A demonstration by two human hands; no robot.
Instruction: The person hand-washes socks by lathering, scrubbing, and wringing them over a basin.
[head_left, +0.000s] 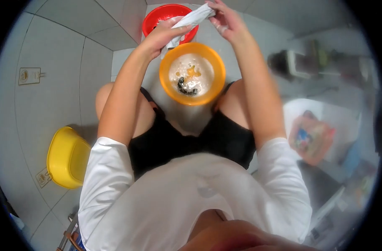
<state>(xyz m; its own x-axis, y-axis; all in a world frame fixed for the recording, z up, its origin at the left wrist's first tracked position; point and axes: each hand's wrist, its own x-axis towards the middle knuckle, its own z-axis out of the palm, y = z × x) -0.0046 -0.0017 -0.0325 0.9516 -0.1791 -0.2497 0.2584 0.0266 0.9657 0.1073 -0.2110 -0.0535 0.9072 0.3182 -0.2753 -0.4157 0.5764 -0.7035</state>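
Note:
A wet white cloth (192, 19) is stretched at a slant between my two hands, beyond the orange basin. My left hand (162, 37) is closed on its lower part, thumb lying along the fabric. The far upper end is pinched in the fingers of my right hand (227, 23), which has some suds on it. Close below the cloth stands the orange basin (219, 75), between my knees. Cloudy, sudsy water (201, 69) fills it, and a dark curved shape and a yellow star-like shape show there; I cannot tell whether they are printed on its bottom.
Behind the cloth a red basin (148, 26) on the tiled floor holds something whitish. A yellow basin (67, 157) hangs by a wall hook at left. Another hook (30, 76) is higher on that wall. At right, a white tub (293, 111) with a pinkish item is blurred.

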